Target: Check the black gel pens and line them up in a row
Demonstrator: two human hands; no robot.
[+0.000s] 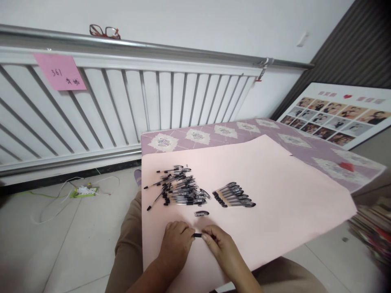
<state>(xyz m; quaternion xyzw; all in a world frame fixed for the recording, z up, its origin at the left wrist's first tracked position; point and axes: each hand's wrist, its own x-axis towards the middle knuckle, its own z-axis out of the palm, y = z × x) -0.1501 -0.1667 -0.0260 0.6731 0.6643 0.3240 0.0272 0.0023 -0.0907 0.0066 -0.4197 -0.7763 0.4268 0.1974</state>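
Observation:
Near the front of the pink sheet point(275, 183), my left hand point(176, 243) and my right hand point(220, 247) grip a pen between them. Only its black grip section point(198, 235) shows in the gap; the rest is hidden by my fingers. Both hands are closed in a pinch. Just beyond them lies a loose pen cap point(202, 213), clear with a dark clip. A jumbled pile of pens and caps point(180, 189) spreads farther back on the left. To its right, several capped pens point(233, 196) lie side by side in a slanted row.
The sheet covers part of a purple patterned tablecloth point(197, 137). A white radiator point(171, 97) with a pipe stands behind, with glasses point(104, 31) on the pipe. A power strip point(84, 191) with cords lies on the floor at left. A photo board point(342, 114) leans at right.

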